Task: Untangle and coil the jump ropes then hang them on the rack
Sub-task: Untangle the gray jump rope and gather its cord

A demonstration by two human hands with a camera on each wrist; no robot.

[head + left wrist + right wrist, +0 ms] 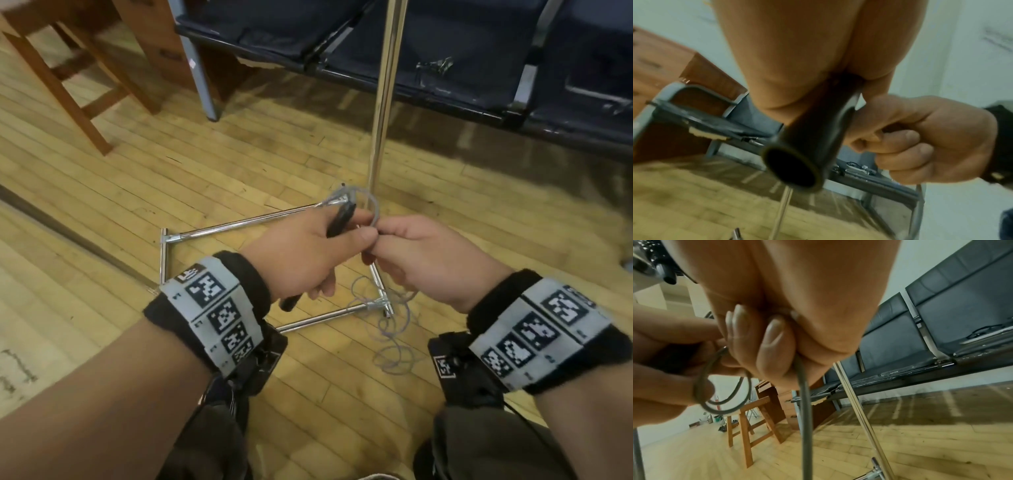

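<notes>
The left hand (301, 253) clamped the black tubular plastic handles (809, 144) as an anchor, seemingly two, so the right hand (421, 263) could pinch thin grey cord (804, 410) into coils.

The rack (383, 113) upright runs off the head view's top edge. Most of the black handle (337, 222) is hidden inside the left hand (301, 253). Left wrist view background is blurred.

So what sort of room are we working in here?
Probably a gym or hall waiting area, not a home: a strip-wood floor, a row of linked dark seats on a metal frame, and a chrome rack.
</notes>
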